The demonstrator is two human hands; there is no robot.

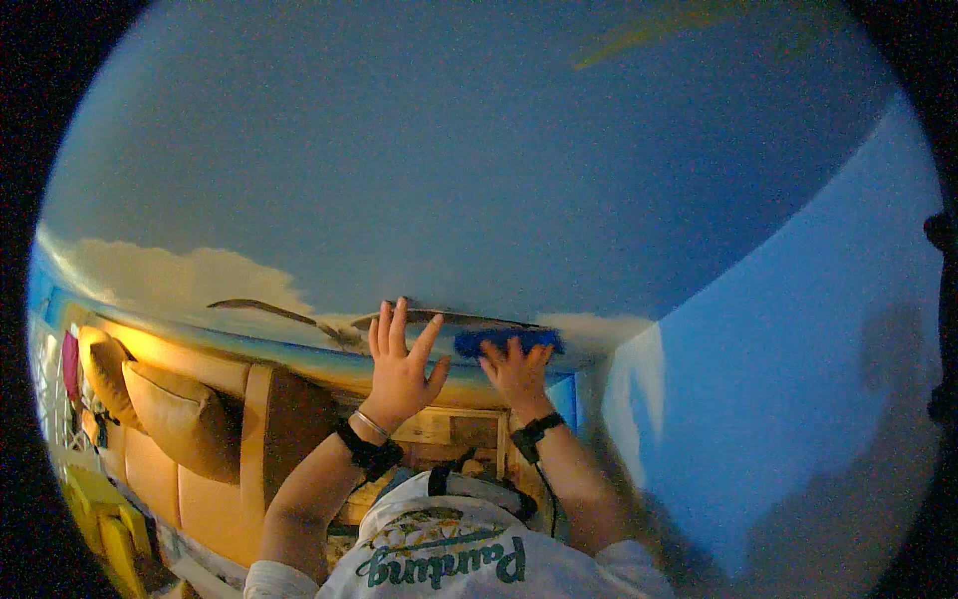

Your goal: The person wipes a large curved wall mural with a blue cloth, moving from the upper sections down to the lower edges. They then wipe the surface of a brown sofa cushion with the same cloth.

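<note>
My left hand (pixel 404 367) is raised with fingers spread, its fingertips at a painted wall (pixel 479 187). It holds nothing and overlaps the wing of a painted bird (pixel 344 329). To the right, my right hand (pixel 520 371) presses a dark blue cloth or pad (pixel 468 344) against the same wall, fingers spread over it. The cloth lies just below the end of the bird's long wing. The palms of both hands face away from view. Each wrist wears a black strap with a small device, and the left also has a bracelet.
A tan sofa (pixel 254 442) with cushions (pixel 168 404) stands at lower left. A wooden piece of furniture (pixel 423 428) is below the hands. A blue side wall (pixel 718 374) with shadows rises at right. A yellow-green object (pixel 97 490) sits at the far lower left.
</note>
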